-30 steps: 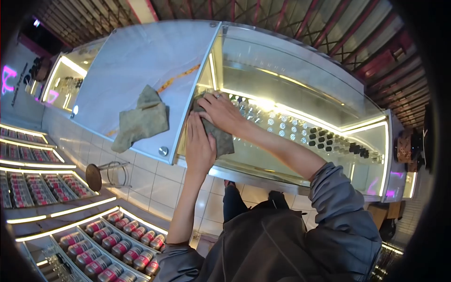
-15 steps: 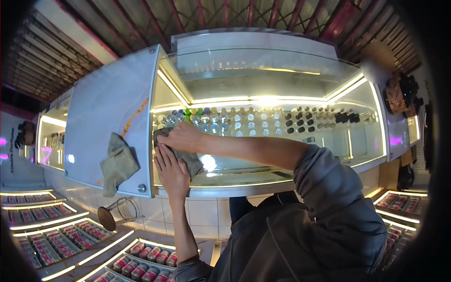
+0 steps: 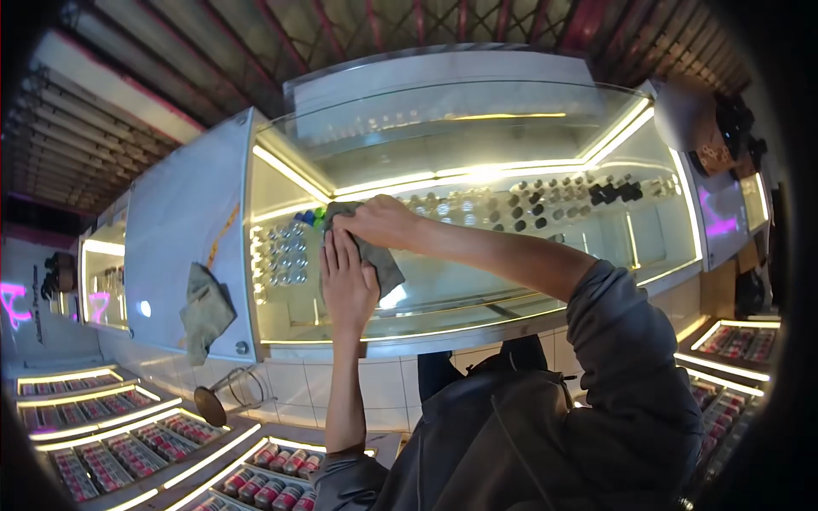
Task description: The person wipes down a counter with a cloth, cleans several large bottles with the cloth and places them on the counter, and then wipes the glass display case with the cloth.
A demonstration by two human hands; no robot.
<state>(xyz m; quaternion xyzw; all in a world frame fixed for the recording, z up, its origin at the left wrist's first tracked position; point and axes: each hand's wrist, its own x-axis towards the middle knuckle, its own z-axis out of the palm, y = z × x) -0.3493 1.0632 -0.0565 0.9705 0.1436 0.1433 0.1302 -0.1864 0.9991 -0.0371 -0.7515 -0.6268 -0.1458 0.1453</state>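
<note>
A grey-green cloth (image 3: 381, 263) lies on the glass top of a lit display case (image 3: 443, 311). My right hand (image 3: 381, 223) is closed on the cloth's upper part, fingers bunched into it. Just below, my left hand (image 3: 348, 277) presses flat on the cloth's left side, its fingers stretched out and pointing away from me. A second crumpled cloth (image 3: 207, 312) rests on the white marbled counter (image 3: 170, 247) to the left. Beneath the glass stand rows of small bottles and caps (image 3: 285, 255).
A round stool (image 3: 210, 406) stands below the counter's left part. Trays of pink-labelled bottles (image 3: 265, 491) fill lit shelves at the lower left, with more (image 3: 734, 341) at the lower right. Beyond the case is a folding metal gate (image 3: 409, 21). A person (image 3: 703, 128) is at the upper right.
Both hands and the cloth under them have moved right along the glass, away from the marbled counter. The view has turned, and the second cloth remains on the counter.
</note>
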